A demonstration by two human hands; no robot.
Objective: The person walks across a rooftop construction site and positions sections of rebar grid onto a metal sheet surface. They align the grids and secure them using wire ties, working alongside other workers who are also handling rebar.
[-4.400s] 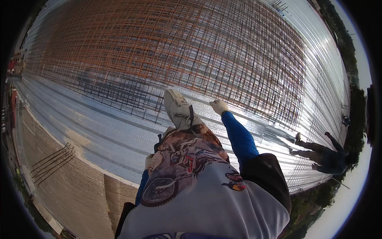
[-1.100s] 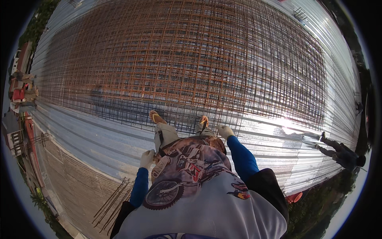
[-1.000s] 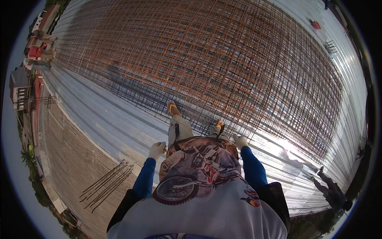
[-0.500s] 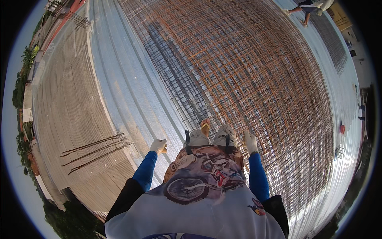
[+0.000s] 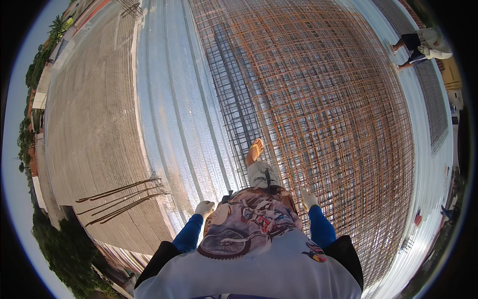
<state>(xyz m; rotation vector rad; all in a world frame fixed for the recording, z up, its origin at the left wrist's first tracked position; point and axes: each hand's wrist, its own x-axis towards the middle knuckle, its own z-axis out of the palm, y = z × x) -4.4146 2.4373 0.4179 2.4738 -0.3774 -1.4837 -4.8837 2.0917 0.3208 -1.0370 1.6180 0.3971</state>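
My left hand [image 5: 204, 210], in a white glove, hangs beside my printed shirt over the pale ribbed metal decking [image 5: 175, 119], fingers curled; what they hold, if anything, is hidden. My right hand [image 5: 309, 199], also gloved, is low over the rusty rebar mesh [image 5: 329, 129], its small fingers curled, contents unclear; I cannot tell whether it touches the bars. My sandalled foot [image 5: 255, 148] is forward on the mesh's left part, where the bars are darker. My other foot is hidden.
A tan ribbed surface [image 5: 94, 119] lies left, with protruding bent bars [image 5: 117, 199] near its edge and more bars [image 5: 129, 10] at the top. A person [image 5: 418, 50] is at upper right beside another dark mesh [image 5: 430, 109]. A small red object [image 5: 418, 218] lies right. Trees line the far left.
My view has turned: the mesh band, earlier crossing side to side, now runs away from me. One foot has stepped forward. The person at upper right appears lower in view.
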